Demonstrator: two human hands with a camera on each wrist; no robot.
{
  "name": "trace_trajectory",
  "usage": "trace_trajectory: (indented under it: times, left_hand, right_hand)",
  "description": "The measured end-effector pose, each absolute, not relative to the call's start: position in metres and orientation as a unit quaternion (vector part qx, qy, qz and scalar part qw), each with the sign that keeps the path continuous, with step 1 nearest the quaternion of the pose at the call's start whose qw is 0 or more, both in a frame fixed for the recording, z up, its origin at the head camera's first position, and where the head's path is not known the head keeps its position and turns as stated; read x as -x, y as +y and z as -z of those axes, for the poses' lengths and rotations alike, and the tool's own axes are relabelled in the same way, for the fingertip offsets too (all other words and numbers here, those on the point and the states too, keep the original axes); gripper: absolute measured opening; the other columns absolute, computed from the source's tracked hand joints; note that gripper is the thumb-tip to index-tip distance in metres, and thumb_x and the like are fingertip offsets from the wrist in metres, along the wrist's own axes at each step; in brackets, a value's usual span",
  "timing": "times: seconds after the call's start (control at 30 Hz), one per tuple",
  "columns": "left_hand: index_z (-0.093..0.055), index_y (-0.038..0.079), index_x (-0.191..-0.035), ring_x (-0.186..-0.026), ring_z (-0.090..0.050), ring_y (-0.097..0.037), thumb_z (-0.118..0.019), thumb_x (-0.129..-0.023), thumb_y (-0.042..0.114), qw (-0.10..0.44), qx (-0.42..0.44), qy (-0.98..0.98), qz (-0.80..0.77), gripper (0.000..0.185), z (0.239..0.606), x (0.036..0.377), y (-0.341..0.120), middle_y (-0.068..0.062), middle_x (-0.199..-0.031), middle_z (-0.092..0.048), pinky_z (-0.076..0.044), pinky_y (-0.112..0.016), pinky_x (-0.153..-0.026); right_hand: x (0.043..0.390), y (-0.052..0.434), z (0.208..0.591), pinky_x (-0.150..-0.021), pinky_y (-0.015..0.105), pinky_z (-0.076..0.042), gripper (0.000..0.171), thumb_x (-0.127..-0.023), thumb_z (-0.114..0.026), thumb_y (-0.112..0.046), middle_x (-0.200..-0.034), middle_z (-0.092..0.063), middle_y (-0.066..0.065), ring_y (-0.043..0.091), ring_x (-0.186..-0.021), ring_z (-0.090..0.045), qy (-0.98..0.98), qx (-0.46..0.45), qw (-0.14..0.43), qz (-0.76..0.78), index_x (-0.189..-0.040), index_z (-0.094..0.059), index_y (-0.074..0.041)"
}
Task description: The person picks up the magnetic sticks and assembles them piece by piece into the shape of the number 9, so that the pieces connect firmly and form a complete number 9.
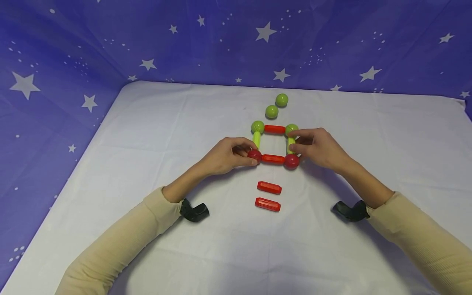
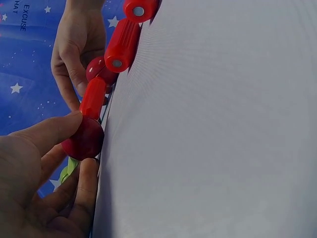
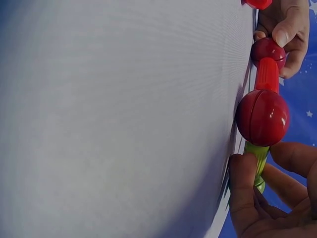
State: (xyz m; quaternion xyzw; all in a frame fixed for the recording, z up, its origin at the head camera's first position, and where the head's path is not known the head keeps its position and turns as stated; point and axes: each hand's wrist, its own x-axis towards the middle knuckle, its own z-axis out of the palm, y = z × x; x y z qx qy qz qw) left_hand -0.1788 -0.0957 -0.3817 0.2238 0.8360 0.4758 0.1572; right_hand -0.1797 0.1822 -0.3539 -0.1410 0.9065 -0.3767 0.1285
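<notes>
Your left hand (image 1: 226,155) pinches the 7-o'clock red ball (image 1: 254,155) while your right hand (image 1: 317,148) grips the 3-o'clock green rod (image 1: 291,144), steadying the square (image 1: 273,159).

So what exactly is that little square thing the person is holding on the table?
The square frame lies flat on the white tablecloth. It looks like glossy plastic: four balls at the corners, two green at the far side, two red nearer, joined by two red and two green rods. The left hand pinches one near red ball; the right hand grips a green rod.
</notes>
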Motion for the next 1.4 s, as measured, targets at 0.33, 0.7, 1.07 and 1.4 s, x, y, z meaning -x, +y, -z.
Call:
trace_trajectory:
  times: [0.33,0.7,1.07,1.4]
  left_hand:
    - [-0.069,0.01,-0.113,-0.085,-0.059,-0.019,-0.08,-0.084,0.02,0.161,-0.222,0.836,-0.476,0.032,0.3816,0.1781,-0.0959,-0.003,-0.092,-0.065,-0.048,-0.03,-0.077]
    - [-0.069,0.01,-0.112,-0.086,-0.059,-0.018,-0.08,-0.084,0.02,0.159,-0.227,0.835,-0.476,0.032,0.3814,0.1787,-0.096,-0.002,-0.093,-0.065,-0.048,-0.03,-0.077]
    - [-0.069,0.009,-0.112,-0.086,-0.059,-0.018,-0.08,-0.085,0.02,0.159,-0.226,0.833,-0.479,0.032,0.3799,0.1782,-0.0957,-0.002,-0.093,-0.065,-0.048,-0.03,-0.078]
    - [-0.07,0.011,-0.113,-0.086,-0.058,-0.019,-0.08,-0.085,0.021,0.158,-0.22,0.836,-0.477,0.031,0.3803,0.177,-0.0959,-0.002,-0.093,-0.065,-0.048,-0.031,-0.078]
  right_hand:
    - [0.179,0.1807,0.3539,-0.078,0.037,-0.046,0.039,-0.095,-0.066,-0.014,-0.108,-0.064,0.016,0.028,-0.095,-0.056,0.906,0.135,0.133,0.378,-0.132,-0.061,-0.003]
    - [0.178,0.1803,0.3518,-0.068,0.03,-0.049,0.039,-0.097,-0.059,-0.01,-0.108,-0.066,0.014,0.027,-0.088,-0.055,0.901,0.143,0.156,0.379,-0.135,-0.059,-0.002]
    - [0.179,0.1808,0.3537,-0.073,0.033,-0.049,0.039,-0.098,-0.058,-0.009,-0.111,-0.063,0.015,0.028,-0.093,-0.055,0.904,0.148,0.153,0.371,-0.136,-0.058,-0.001]
    - [0.1764,0.1781,0.3519,-0.074,0.034,-0.048,0.038,-0.097,-0.059,-0.01,-0.111,-0.063,0.016,0.028,-0.094,-0.055,0.904,0.149,0.151,0.372,-0.134,-0.059,-0.001]
